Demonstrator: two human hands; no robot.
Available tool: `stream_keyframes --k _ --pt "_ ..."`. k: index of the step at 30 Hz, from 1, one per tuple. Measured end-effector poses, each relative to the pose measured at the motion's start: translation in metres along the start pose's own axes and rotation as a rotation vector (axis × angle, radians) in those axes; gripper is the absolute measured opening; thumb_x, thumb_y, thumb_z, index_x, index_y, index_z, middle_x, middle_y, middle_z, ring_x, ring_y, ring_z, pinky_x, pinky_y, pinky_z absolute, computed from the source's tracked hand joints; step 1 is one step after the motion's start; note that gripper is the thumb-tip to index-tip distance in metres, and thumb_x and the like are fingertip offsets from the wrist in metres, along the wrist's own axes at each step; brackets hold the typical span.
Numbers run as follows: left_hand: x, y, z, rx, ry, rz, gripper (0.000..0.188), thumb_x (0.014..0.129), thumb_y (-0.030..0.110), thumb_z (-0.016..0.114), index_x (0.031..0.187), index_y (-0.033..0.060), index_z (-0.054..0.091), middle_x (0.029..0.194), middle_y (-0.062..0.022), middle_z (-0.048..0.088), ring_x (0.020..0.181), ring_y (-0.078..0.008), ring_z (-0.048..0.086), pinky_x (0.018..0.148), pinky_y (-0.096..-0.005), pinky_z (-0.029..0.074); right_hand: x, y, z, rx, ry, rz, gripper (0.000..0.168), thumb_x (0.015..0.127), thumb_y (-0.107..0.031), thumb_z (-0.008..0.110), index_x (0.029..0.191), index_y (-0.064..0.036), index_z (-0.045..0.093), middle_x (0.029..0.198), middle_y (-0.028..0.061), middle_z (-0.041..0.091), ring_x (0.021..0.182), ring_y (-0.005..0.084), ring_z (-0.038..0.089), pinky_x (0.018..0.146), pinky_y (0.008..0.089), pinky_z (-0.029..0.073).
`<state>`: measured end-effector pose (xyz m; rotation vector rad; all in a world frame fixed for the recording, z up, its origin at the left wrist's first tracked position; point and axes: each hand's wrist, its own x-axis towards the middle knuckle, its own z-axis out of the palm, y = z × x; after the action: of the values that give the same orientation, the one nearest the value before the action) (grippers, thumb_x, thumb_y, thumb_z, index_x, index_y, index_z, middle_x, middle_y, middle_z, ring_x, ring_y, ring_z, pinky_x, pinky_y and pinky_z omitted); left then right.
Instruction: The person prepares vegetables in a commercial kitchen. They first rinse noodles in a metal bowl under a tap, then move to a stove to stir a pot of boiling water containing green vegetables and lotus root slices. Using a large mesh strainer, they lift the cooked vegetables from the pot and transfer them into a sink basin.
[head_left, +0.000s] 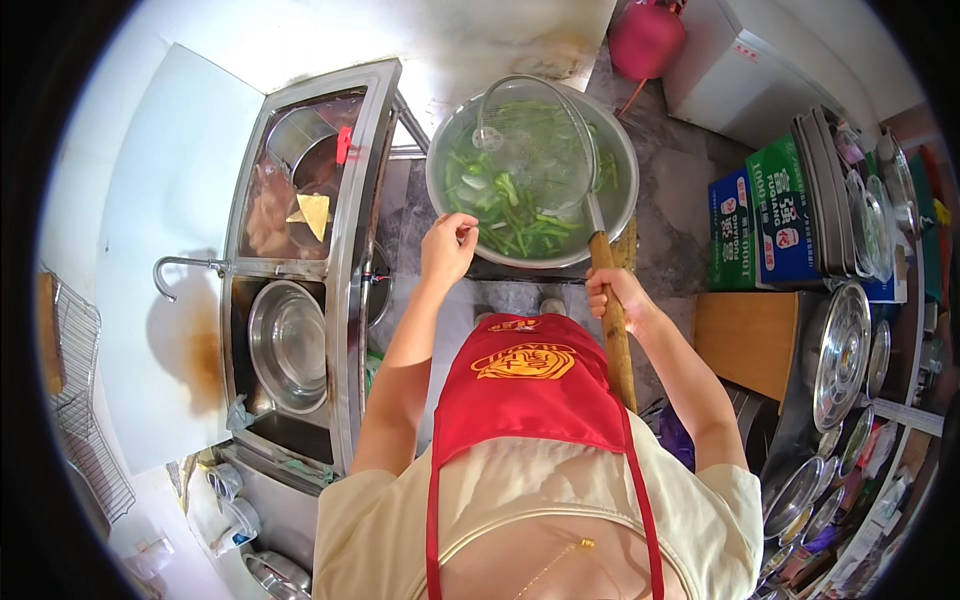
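Ahead of me stands a large round metal pot (436, 169) of water with green leafy vegetables (517, 214) in it. My right hand (619, 298) grips the long wooden handle (616, 352) of a wire-mesh skimmer. The skimmer's round mesh head (540, 142) lies over the pot, partly against the water, and vegetables show through it. Beside the pot's near left rim is my left hand (448, 251), its fingers curled in and nothing visible in them. Whether it touches the rim is unclear.
At left, a steel sink unit (345, 225) has one basin with pale, meat-like food (271, 214) and another with a metal bowl (289, 345). Printed cartons (780, 214) and metal trays (825, 202) stack at right. A pink gas cylinder (646, 39) stands beyond the pot.
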<state>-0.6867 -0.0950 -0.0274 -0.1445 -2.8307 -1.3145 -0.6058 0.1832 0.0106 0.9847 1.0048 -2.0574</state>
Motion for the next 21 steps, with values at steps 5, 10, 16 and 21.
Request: stream_keyframes --k 5,10,16,21 --pt "0.000 0.001 0.004 -0.012 0.013 0.031 0.013 0.081 0.011 0.065 0.093 0.0046 0.067 0.087 -0.0098 0.065 0.075 -0.0203 0.065 0.070 -0.0307 0.051 0.032 -0.026 -0.030 0.638 -0.481 0.376 0.005 0.081 -0.002 0.048 0.085 -0.003 0.046 0.062 -0.0006 0.036 0.046 0.0085 0.037 0.045 0.0238 0.035" --pt "-0.001 -0.001 -0.002 0.005 0.036 0.024 0.013 0.081 0.010 0.064 0.093 0.0047 0.067 0.086 -0.0095 0.065 0.076 -0.0207 0.065 0.070 -0.0312 0.051 0.004 -0.015 -0.037 0.896 -0.536 0.491 0.013 0.082 -0.004 0.047 0.094 0.002 0.046 0.065 0.0004 0.037 0.047 0.0090 0.037 0.046 0.0237 0.035" --pt "0.021 0.010 0.002 0.045 -0.006 0.168 0.011 0.081 0.011 0.064 0.091 0.0078 0.066 0.087 -0.0093 0.063 0.083 -0.0261 0.063 0.073 -0.0362 0.050 -0.040 -0.003 -0.034 0.504 -0.315 0.208 0.014 0.080 -0.003 0.050 0.094 -0.003 0.048 0.062 -0.0018 0.035 0.045 0.0069 0.034 0.041 0.0231 0.030" --pt "0.056 0.027 0.018 0.128 -0.110 0.301 0.022 0.077 0.010 0.067 0.099 0.0091 0.063 0.100 -0.0085 0.062 0.100 -0.0283 0.058 0.083 -0.0376 0.048 -0.086 -0.003 -0.036 0.338 -0.254 0.084 0.019 0.079 -0.002 0.049 0.097 -0.005 0.047 0.063 -0.0013 0.036 0.045 0.0070 0.032 0.039 0.0228 0.026"
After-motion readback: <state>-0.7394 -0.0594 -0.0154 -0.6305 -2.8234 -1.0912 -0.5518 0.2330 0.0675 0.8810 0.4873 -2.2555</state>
